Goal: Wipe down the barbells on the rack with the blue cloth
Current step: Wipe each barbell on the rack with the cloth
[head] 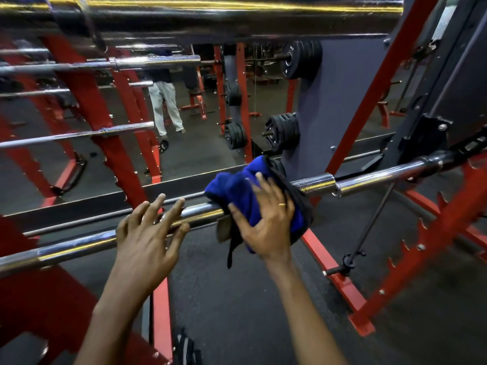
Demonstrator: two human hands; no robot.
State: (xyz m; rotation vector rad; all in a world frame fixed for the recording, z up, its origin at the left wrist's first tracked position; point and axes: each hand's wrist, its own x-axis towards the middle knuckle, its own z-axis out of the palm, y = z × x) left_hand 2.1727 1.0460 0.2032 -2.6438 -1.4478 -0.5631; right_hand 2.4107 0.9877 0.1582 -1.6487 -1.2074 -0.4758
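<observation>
A chrome barbell runs across the red rack from lower left to upper right. The blue cloth, with a black edge, is bunched over the bar near its middle. My right hand lies on the cloth with fingers spread, pressing it against the bar. My left hand is just left of it, fingers straight and spread, over the bar and holding nothing. Another chrome barbell crosses the top of the view, close to the camera.
A mirror behind the rack reflects several more bars, red uprights and a standing person. Black weight plates hang on a grey post. Toothed red rack arms stand at right. The floor is dark rubber.
</observation>
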